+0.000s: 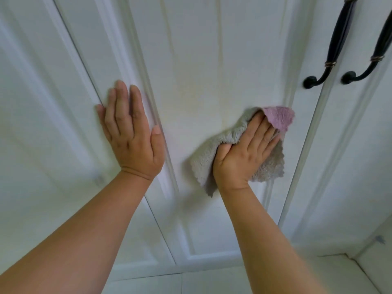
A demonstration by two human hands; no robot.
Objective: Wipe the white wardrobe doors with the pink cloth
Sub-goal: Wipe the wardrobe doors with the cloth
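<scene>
Wardrobe doors (212, 60), white, panelled, filling nearly the whole view; faint yellowish streaks down the middle panel. Left door (38, 102) at far left, seam running down to the floor edge. Left hand (131, 134) flat across that seam and the raised moulding of the middle door, fingers straight and close together, thumb alongside, holding nothing. Right hand (244, 153) on the recessed middle panel, fingers extended and slightly spread, pressing the cloth (212, 158) flat against the door; thumb tucked at a fold of it. Cloth crumpled, grey-beige face outward, pink side folded over at the upper right corner by the fingertips, touching the panel's right moulding. Two black curved handles (331, 56) upper right, one either side of the next door seam. Pale floor (212, 283) along the bottom edge.
</scene>
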